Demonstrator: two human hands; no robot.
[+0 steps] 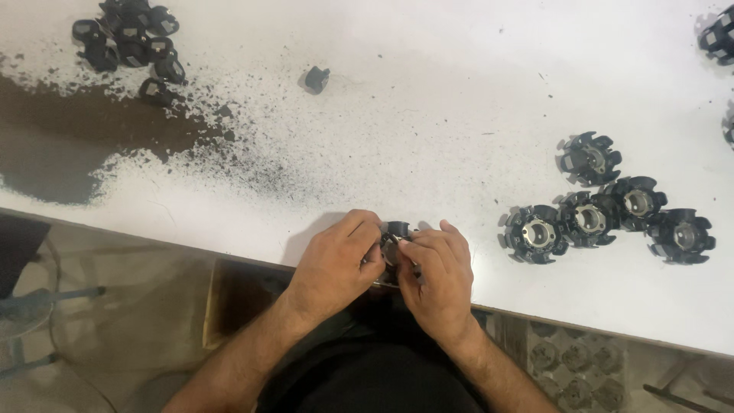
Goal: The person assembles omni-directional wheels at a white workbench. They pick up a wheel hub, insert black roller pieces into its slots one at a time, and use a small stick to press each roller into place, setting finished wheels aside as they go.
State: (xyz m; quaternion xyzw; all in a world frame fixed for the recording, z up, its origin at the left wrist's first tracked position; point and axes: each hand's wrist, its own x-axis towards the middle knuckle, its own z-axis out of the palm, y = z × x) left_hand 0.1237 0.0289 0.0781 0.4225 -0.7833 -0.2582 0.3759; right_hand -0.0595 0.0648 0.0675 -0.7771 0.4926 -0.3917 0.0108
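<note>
My left hand (333, 264) and my right hand (437, 277) meet at the near edge of the white table (428, 115). Between them they grip a small round black plastic part (395, 229) with a metal piece at its middle. Fingers cover most of the part, so only its top rim shows. Both hands have their fingers curled on it.
Several black toothed round parts with metal centres (589, 218) lie in a cluster to the right. A pile of small black clips (130, 38) sits far left by a worn dark patch (69, 145). One lone clip (316, 79) lies mid-table. A tray of parts (577, 367) stands below the edge.
</note>
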